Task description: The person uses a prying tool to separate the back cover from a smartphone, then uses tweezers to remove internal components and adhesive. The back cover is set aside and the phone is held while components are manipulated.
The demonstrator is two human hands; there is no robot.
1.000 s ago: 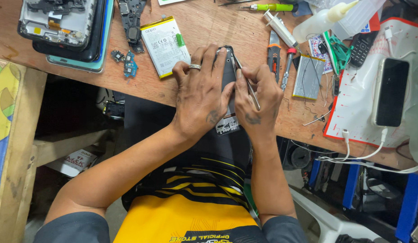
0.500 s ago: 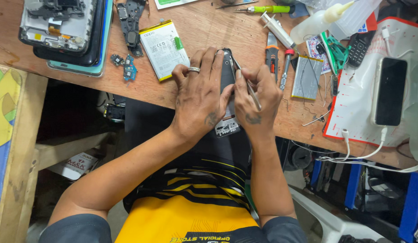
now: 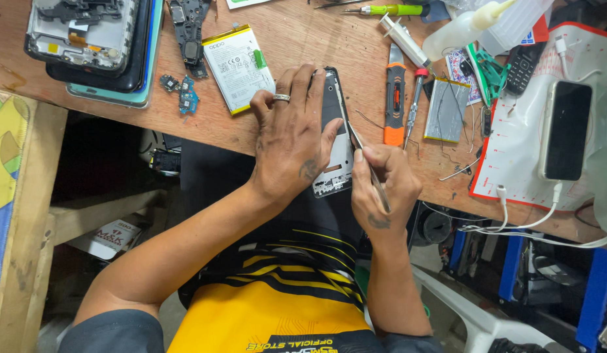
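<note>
Right now the left hand (image 3: 291,140) lies flat over a dark phone frame (image 3: 334,140) at the near edge of the wooden surface (image 3: 297,39), fingers spread and pressing it down rather than clenched around it, a ring on one finger. The right hand (image 3: 380,189) is closed in a pinch grip on thin metal tweezers (image 3: 363,157), whose tips meet the frame's right edge about midway along. The frame looks light and thin — probably stiff along its length but easy to bend or crack if twisted, and its smooth back would likely slide on the wood without that steadying palm. Judging by its shape, the safest hold is along the long side rails, not across the open cut-outs at the lower end. Just left of the left hand lies a white battery (image 3: 238,65), with a small blue circuit board (image 3: 187,98) beside it and a stack of opened phones (image 3: 94,46) further left. To the right sit an orange-and-black utility knife (image 3: 395,98), a red-tipped screwdriver (image 3: 414,104), a silver foil-wrapped battery (image 3: 446,111) and a dark phone on a charging cable (image 3: 565,131).
</note>
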